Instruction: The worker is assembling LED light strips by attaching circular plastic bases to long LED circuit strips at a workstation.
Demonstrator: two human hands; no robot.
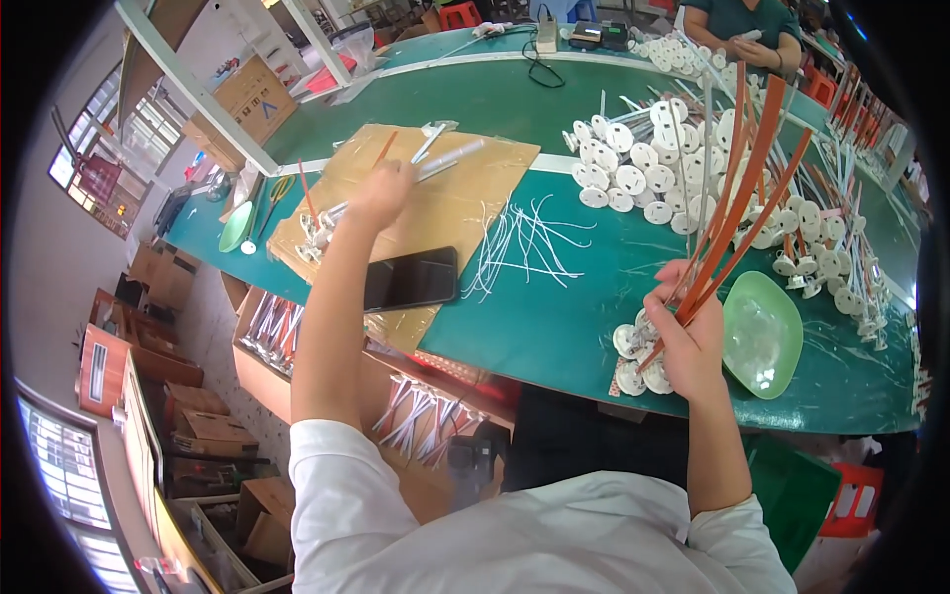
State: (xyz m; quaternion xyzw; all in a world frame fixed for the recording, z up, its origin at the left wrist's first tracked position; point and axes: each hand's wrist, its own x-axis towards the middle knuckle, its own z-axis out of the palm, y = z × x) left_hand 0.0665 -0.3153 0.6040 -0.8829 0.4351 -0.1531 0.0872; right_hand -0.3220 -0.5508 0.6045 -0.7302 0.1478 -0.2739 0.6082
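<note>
At the front edge of the green surface [584,346], the right hand [690,346] is shown with its fingers curled tightly around a bundle of brown strips [742,168], which is held with its long ends fanned upward and away. White discs [629,376] are clustered at the bundle's lower end, just beside the fingers. Immediately to the right of this hand, a pale green tray [788,337] is placed. Toward the left, a black phone [412,279] is laid partly over a tan sheet [465,198]. Above the sheet, the left hand [384,193] is seen with its fingers bent inward; whether anything is gripped cannot be told, as the fingertips are hidden. A small disc cluster [315,233] is located beside the left forearm. Between the two hands, thin white ties [524,235] are scattered loosely. Farther off, a large pile of white-disc pieces [633,158] is heaped behind the brown strips. Beyond the far side of the pile, another person [742,25] in a dark green top is seated, with both hands brought together
</note>
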